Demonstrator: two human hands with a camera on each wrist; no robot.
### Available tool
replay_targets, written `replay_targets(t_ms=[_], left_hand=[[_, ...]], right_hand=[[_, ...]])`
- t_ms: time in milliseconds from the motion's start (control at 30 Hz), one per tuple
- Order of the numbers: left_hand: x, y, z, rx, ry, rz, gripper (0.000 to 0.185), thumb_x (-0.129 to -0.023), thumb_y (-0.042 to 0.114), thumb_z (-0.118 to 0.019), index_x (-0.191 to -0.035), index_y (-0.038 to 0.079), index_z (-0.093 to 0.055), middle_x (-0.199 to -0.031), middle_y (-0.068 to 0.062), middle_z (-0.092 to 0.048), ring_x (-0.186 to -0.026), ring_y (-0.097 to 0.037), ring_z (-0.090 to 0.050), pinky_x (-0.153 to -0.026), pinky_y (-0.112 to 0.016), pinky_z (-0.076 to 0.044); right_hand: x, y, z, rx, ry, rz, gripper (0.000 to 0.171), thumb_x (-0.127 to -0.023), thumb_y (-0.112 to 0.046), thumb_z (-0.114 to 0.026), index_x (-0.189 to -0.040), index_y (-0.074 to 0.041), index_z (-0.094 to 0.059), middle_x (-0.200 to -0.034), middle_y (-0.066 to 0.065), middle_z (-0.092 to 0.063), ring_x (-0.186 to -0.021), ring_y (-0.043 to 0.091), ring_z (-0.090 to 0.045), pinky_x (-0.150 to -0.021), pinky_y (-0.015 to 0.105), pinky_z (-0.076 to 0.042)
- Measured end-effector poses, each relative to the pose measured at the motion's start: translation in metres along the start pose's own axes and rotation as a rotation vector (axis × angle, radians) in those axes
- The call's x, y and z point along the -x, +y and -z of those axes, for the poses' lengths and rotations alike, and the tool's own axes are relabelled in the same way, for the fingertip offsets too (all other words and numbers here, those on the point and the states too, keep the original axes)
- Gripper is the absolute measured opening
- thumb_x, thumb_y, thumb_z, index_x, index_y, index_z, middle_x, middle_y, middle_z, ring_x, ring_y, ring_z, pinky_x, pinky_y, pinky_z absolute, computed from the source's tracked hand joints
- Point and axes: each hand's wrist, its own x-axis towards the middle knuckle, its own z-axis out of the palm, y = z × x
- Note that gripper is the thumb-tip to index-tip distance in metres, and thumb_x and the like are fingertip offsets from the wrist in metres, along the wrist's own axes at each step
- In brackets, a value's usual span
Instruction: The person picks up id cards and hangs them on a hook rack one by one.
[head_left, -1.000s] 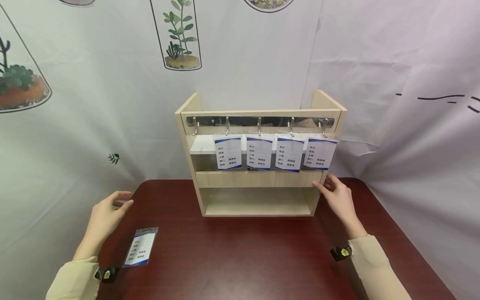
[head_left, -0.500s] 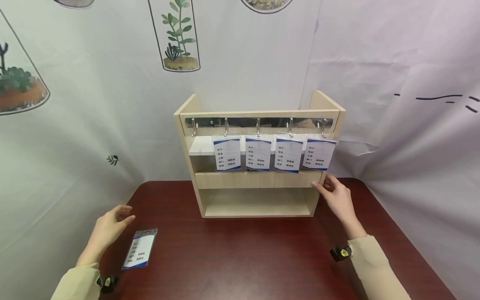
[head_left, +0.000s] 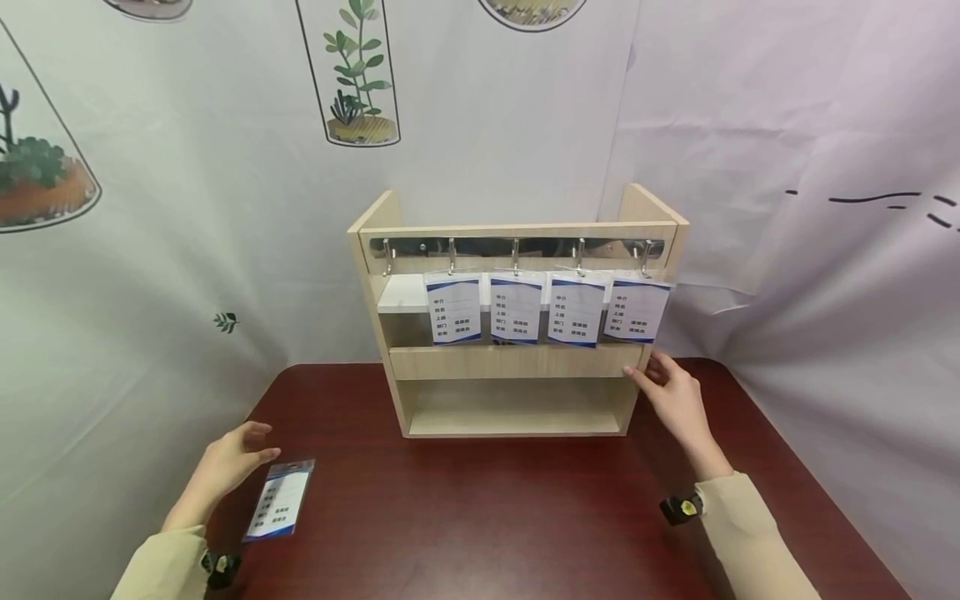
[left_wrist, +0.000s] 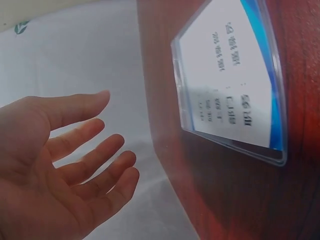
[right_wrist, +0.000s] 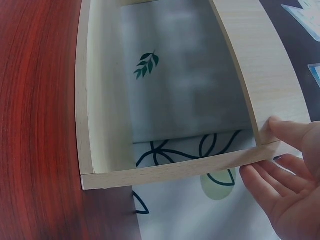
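My left hand (head_left: 225,467) hovers over the table's left side with its fingers loosely bent and apart, holding nothing. Just right of it lies a badge holder (head_left: 279,504), a clear sleeve with a white and blue card. In the left wrist view a gap shows between the fingers and that badge holder (left_wrist: 230,75). My right hand (head_left: 675,400) grips the right side of a pale wooden shelf rack (head_left: 517,362). In the right wrist view the thumb (right_wrist: 287,131) presses the front board while the other fingers lie against the outer side panel.
A metal strip with several hooks (head_left: 515,250) runs across the rack's top. From the hooks right of the leftmost one hang several similar badge holders (head_left: 453,312). The rack stands on a dark red table (head_left: 510,508), with a printed white cloth (head_left: 495,108) behind.
My left hand has come down and slightly to the right, nearer the badge holder on the table. The right hand stays on the rack; the head view has shifted slightly.
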Motion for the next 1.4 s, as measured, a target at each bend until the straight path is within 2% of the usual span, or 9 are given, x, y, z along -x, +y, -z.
replay_targets(t_ms=[267, 533, 733, 1133, 1400], left_hand=[[-0.002, -0.006, -0.006, -0.012, -0.084, 0.011, 0.060, -0.084, 0.021, -0.079, -0.126, -0.013, -0.053, -0.119, -0.039, -0.058, -0.104, -0.053, -0.058, -0.081, -0.062, -0.049], [-0.002, -0.013, -0.011, -0.012, -0.140, -0.024, 0.054, -0.078, 0.007, -0.078, -0.122, -0.014, -0.054, -0.113, -0.039, -0.059, -0.103, -0.055, -0.057, -0.083, -0.065, -0.047], [0.000, -0.014, -0.015, 0.015, -0.155, -0.043, 0.053, -0.074, 0.003, -0.078, -0.120, -0.014, -0.056, -0.109, -0.036, -0.063, -0.097, -0.046, -0.062, -0.082, -0.062, -0.049], [-0.001, -0.017, -0.019, -0.016, -0.162, -0.041, 0.053, -0.072, 0.001, -0.077, -0.119, -0.013, -0.058, -0.110, -0.038, -0.061, -0.097, -0.048, -0.061, -0.081, -0.064, -0.048], [-0.003, -0.018, -0.021, -0.029, -0.191, -0.059, 0.056, -0.072, 0.003, -0.081, -0.117, -0.019, -0.058, -0.108, -0.035, -0.062, -0.098, -0.045, -0.061, -0.086, -0.063, -0.047]], right_hand=[[0.001, 0.000, 0.000, -0.007, -0.005, -0.007, 0.061, -0.094, -0.038, -0.072, -0.137, 0.002, -0.058, -0.117, 0.028, -0.068, -0.110, 0.041, -0.066, -0.086, 0.055, -0.055], [-0.001, 0.000, 0.000, -0.012, -0.003, -0.007, 0.062, -0.095, -0.038, -0.072, -0.137, 0.004, -0.057, -0.118, 0.030, -0.067, -0.111, 0.042, -0.066, -0.086, 0.055, -0.055], [0.000, 0.000, 0.000, -0.010, -0.003, -0.001, 0.061, -0.095, -0.037, -0.072, -0.137, 0.004, -0.057, -0.117, 0.030, -0.068, -0.110, 0.042, -0.066, -0.086, 0.055, -0.055], [-0.001, 0.000, 0.000, 0.001, 0.002, 0.008, 0.060, -0.095, -0.036, -0.073, -0.136, 0.004, -0.058, -0.117, 0.030, -0.067, -0.110, 0.043, -0.066, -0.086, 0.056, -0.055], [0.000, 0.000, 0.000, 0.001, 0.002, 0.004, 0.060, -0.094, -0.036, -0.073, -0.136, 0.004, -0.058, -0.117, 0.030, -0.067, -0.109, 0.043, -0.066, -0.085, 0.056, -0.055]])
